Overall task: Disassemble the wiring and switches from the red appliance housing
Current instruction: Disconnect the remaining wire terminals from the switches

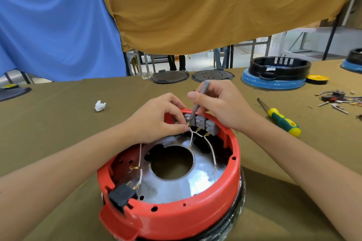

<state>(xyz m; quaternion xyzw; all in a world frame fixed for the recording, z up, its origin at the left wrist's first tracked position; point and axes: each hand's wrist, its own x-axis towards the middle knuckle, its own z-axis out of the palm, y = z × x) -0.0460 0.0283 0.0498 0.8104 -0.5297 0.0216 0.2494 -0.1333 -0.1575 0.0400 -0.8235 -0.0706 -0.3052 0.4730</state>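
Note:
The round red appliance housing [195, 211] sits open side up in front of me, with a shiny metal plate [195, 182] inside. Three grey switches [200, 124] line its far wall, and white wires [211, 148] run down from them. My left hand [158, 121] pinches a white wire at the leftmost switch's terminal. My right hand [221, 103] grips a thin grey tool [197, 103] whose tip points down at that same switch. A black socket block [122, 194] with more white wires sits at the housing's near left wall.
A green and yellow screwdriver [282, 118] lies right of the housing. Removed wires and switches [340, 100] are heaped at the far right. A white scrap [100, 105] lies to the left. Black lids [170, 76] and a black and blue housing [276, 72] stand along the table's far edge.

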